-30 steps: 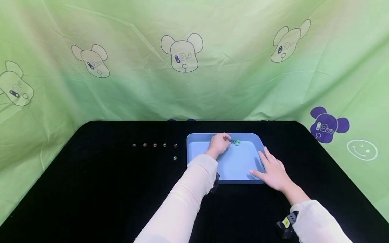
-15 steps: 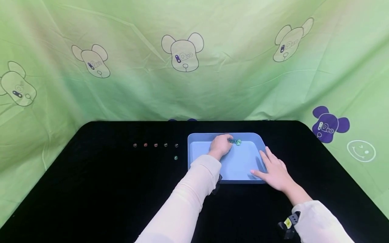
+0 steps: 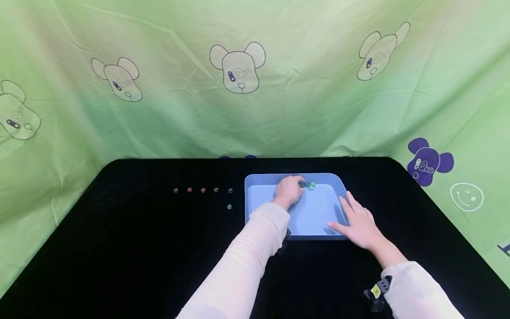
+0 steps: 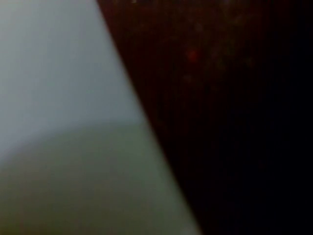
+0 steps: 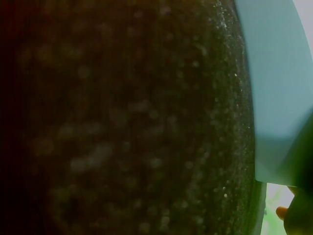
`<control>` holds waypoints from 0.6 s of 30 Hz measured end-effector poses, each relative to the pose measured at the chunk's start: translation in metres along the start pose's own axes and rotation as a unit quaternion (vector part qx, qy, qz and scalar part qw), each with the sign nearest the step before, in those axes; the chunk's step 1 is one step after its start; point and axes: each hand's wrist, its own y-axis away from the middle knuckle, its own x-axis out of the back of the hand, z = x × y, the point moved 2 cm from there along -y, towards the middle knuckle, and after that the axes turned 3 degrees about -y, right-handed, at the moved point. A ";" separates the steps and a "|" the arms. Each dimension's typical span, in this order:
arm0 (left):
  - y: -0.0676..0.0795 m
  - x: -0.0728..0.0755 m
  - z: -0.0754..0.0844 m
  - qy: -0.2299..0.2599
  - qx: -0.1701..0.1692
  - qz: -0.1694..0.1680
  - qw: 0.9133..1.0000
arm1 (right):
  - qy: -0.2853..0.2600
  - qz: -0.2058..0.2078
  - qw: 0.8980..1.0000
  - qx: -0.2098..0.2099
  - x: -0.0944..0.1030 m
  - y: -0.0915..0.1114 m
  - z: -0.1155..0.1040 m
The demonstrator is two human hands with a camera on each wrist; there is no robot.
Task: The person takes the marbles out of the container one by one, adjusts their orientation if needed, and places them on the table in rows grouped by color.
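A blue tray [image 3: 314, 217] lies on the black table. In its far part several green glass marbles [image 3: 311, 186] sit close together. My left hand [image 3: 288, 190] reaches into the tray from the near side, its fingers bent down at the left end of these marbles. The back of the hand hides its fingertips, and I cannot tell whether they pinch a marble. My right hand [image 3: 358, 225] rests at the tray's right rim with fingers spread and fairly straight, the thumb reaching over the near right corner. Both wrist views are dark and blurred.
Left of the tray, several small marbles stand spaced in a row, among them a reddish marble [image 3: 189, 189]. One green marble [image 3: 229, 207] lies nearer, below the row's right end. A green printed curtain [image 3: 295, 110] hangs behind and beside the black table [image 3: 119, 248].
My left hand has shifted slightly right toward the green marbles, and its fingers have bent down further out of sight. The right hand stays at the tray's rim.
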 end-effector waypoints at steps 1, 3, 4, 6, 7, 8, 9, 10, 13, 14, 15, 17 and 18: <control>-0.001 0.000 0.000 -0.003 -0.001 -0.001 1.000 | 0.000 0.001 1.000 0.000 0.000 0.000 0.000; 0.000 -0.001 0.000 -0.009 -0.003 -0.001 1.000 | 0.001 0.002 1.000 0.001 -0.001 0.000 0.001; 0.001 0.000 0.000 -0.010 -0.004 0.000 1.000 | 0.001 0.002 1.000 0.002 -0.001 0.000 0.001; 0.007 0.006 0.003 -0.013 0.000 -0.008 1.000 | 0.002 0.003 1.000 0.003 -0.001 0.000 0.001; 0.009 0.007 0.003 -0.014 -0.003 -0.005 1.000 | 0.002 0.003 1.000 0.003 -0.001 0.000 0.001; 0.010 0.008 0.003 -0.015 -0.004 0.000 1.000 | 0.002 0.004 1.000 0.003 -0.001 0.000 0.001; 0.012 0.009 0.004 -0.017 -0.006 0.004 1.000 | 0.001 0.004 1.000 0.003 -0.001 0.000 0.001; 0.013 0.010 0.004 -0.019 -0.008 0.006 1.000 | 0.002 0.005 1.000 0.002 -0.001 0.001 0.001; 0.016 0.011 0.004 -0.025 -0.013 0.014 1.000 | 0.002 0.006 1.000 0.001 -0.001 0.001 0.002; 0.016 0.011 0.004 -0.026 -0.013 0.014 0.999 | 0.002 0.006 1.000 0.001 -0.001 0.001 0.002; 0.016 0.010 0.004 -0.028 -0.014 0.015 0.999 | 0.002 0.007 1.000 0.001 -0.001 0.001 0.002; 0.016 0.009 0.004 -0.028 -0.015 0.015 0.999 | 0.004 0.007 1.000 0.001 -0.001 0.001 0.003; 0.015 0.009 0.004 -0.027 -0.016 0.015 0.999 | 0.005 0.007 1.000 0.001 -0.002 0.001 0.003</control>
